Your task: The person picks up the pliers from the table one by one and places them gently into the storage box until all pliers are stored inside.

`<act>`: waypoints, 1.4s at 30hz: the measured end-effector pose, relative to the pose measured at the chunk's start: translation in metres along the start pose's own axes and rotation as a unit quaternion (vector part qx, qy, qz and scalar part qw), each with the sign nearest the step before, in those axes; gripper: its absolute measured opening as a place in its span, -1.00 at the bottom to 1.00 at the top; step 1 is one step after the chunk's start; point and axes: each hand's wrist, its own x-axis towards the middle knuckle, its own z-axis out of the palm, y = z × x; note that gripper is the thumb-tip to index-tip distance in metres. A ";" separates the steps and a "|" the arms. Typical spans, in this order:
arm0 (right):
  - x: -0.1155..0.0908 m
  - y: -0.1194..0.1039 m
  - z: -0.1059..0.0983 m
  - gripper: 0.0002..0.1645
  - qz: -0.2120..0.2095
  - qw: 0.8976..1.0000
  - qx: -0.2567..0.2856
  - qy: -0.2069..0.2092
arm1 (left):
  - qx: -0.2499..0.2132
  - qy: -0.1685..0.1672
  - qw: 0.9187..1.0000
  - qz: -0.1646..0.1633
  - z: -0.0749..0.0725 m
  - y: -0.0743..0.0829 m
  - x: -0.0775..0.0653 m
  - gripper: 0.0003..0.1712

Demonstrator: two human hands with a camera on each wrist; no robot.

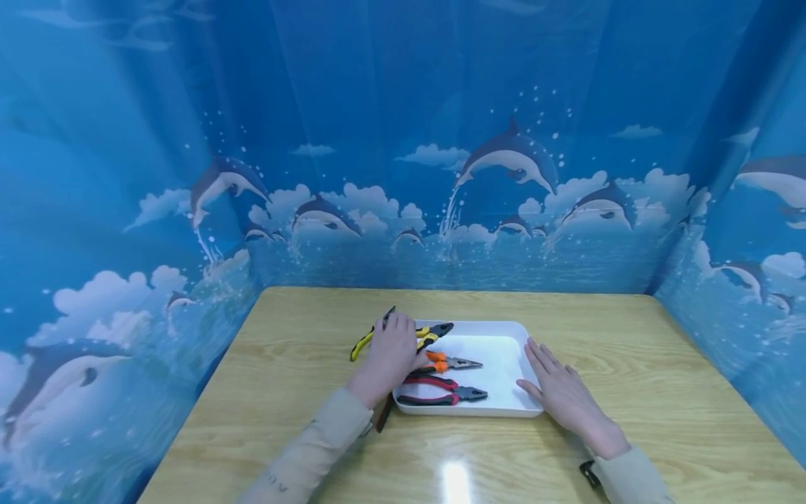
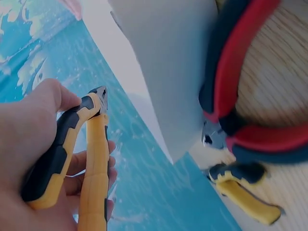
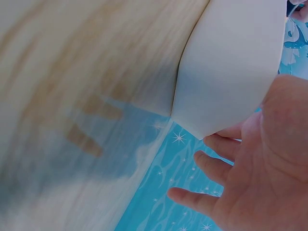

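Observation:
My left hand (image 1: 393, 348) grips yellow-and-black pliers (image 2: 96, 130) by the handles, over the left side of a white tray (image 1: 504, 402). The pliers' head points right in the head view, and part of the handles is hidden behind the hand. Inside the tray lie orange-handled long-nose pliers (image 1: 462, 364) and red-and-black pliers (image 1: 469, 393), one in front of the other, both pointing right. My right hand (image 1: 563, 388) rests at the tray's right rim with its fingers extended; in the right wrist view its fingers lie alongside the tray's outer wall (image 3: 226, 72).
Left of the tray, another pair of yellow-handled pliers (image 1: 361, 344) lies on the wooden table (image 1: 283, 364), partly behind the left hand. Another red-and-black pair (image 2: 228, 86) is on the table under the left wrist. A blue dolphin-print curtain (image 1: 378, 140) surrounds the table.

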 end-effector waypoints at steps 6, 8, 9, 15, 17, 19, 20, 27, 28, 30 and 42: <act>0.000 0.000 0.000 -0.14 -0.001 1.000 0.002 0.002 | 0.033 -0.011 0.999 0.038 0.003 0.013 0.007 -0.21; 0.000 0.001 0.001 -0.14 -0.002 1.000 0.003 0.004 | 0.050 0.001 0.997 0.057 0.006 0.015 0.009 -0.23; 0.000 0.002 0.001 -0.14 -0.002 1.000 0.003 0.006 | 0.057 0.005 0.996 0.067 0.007 0.016 0.009 -0.24; 0.000 0.002 0.002 -0.15 -0.002 1.000 -0.001 0.010 | 0.082 -0.012 0.991 0.107 0.014 0.023 0.015 -0.20; 0.000 0.001 0.002 -0.15 -0.001 1.000 -0.003 0.010 | 0.086 -0.020 0.990 0.114 0.015 0.024 0.017 -0.21; 0.000 0.001 0.002 -0.15 -0.001 1.000 -0.005 0.010 | 0.095 -0.015 0.988 0.118 0.016 0.024 0.019 -0.26; 0.000 0.001 0.002 -0.15 -0.001 1.000 -0.005 0.011 | 0.096 -0.015 0.988 0.119 0.016 0.025 0.019 -0.28; 0.000 0.001 0.001 -0.16 -0.003 1.000 -0.008 0.014 | 0.089 -0.010 0.989 0.121 0.020 0.023 0.024 -0.49; 0.000 0.001 0.001 -0.16 -0.003 1.000 -0.008 0.014 | 0.087 -0.009 0.989 0.123 0.020 0.023 0.025 -0.51; 0.000 0.000 0.000 -0.16 -0.001 1.000 -0.007 0.013 | 0.087 -0.003 0.988 0.128 0.020 0.023 0.027 -0.57; 0.000 0.001 0.000 -0.16 -0.001 1.000 0.004 0.012 | 0.084 -0.038 0.986 0.142 0.016 0.029 0.040 -0.47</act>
